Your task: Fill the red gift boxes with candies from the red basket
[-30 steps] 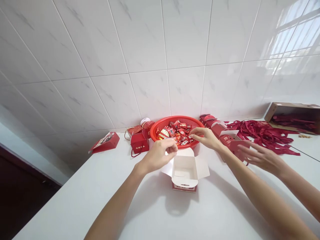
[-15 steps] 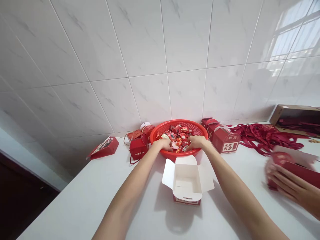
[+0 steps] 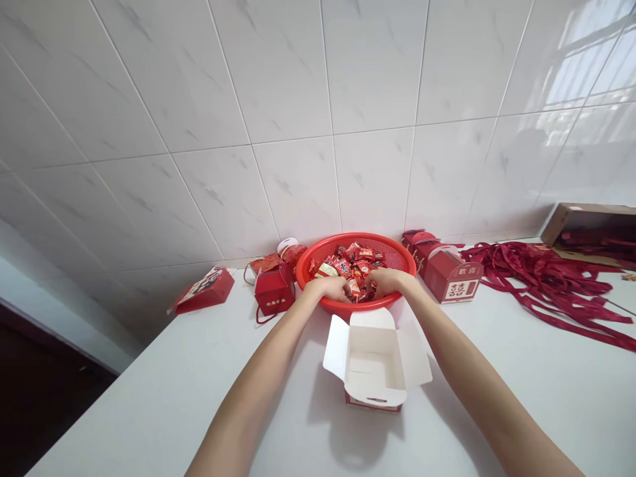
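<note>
A red plastic basket [image 3: 407,270] full of red-wrapped candies [image 3: 365,255] stands against the wall. Inside its near left part, my left hand [image 3: 332,287] has its fingers curled down around candies. My right hand [image 3: 385,281] reaches in from the other side, its fingers bent into the candies too; the fingertips of both are partly hidden. Between my forearms, just in front of the basket, stands an open gift box [image 3: 375,361], white inside with its flaps spread. No candy shows in it.
Small red gift boxes stand left [image 3: 275,291] and right [image 3: 453,277] of the basket. Farther left lies a red box [image 3: 203,291] near the table edge. Dark red ribbons [image 3: 541,271] spread at the right, by a cardboard box [image 3: 571,222]. A tiled wall [image 3: 293,179] backs the table.
My hands have moved slightly closer together within the candies. At the right, another person's hand and the red box it held have left the view, uncovering more ribbon.
</note>
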`<state>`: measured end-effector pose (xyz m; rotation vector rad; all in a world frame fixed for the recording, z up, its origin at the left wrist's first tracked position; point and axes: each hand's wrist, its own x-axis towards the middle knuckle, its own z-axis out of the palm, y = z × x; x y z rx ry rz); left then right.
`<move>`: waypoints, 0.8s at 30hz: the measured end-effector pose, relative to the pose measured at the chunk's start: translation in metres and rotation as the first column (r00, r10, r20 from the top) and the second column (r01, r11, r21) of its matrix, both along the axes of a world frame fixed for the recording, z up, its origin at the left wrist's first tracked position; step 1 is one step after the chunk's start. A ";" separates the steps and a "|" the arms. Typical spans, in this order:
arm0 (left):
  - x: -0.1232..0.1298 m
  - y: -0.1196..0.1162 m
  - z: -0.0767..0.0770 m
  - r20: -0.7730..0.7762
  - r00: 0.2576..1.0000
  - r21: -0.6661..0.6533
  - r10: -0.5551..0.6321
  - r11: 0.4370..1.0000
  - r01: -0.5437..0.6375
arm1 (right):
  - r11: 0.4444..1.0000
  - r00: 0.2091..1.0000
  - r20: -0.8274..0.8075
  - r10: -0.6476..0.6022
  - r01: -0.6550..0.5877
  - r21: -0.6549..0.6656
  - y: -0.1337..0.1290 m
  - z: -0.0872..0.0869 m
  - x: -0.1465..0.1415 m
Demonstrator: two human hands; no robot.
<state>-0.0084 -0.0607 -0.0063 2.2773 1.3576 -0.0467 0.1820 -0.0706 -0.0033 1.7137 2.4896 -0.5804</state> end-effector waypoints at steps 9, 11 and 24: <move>-0.006 0.006 -0.003 0.543 0.836 0.196 0.074 0.958 -0.211 | 0.968 0.586 -0.773 -0.242 0.198 -0.153 0.003 -0.008 0.018; -0.008 0.008 -0.003 0.641 0.763 0.141 0.086 0.964 -0.227 | 0.947 0.474 -0.822 -0.315 0.217 -0.238 0.000 -0.006 0.019; -0.010 0.002 -0.001 0.877 0.456 -0.057 0.152 0.975 -0.216 | 0.961 0.312 -0.912 -0.266 0.155 -0.228 -0.004 -0.003 0.021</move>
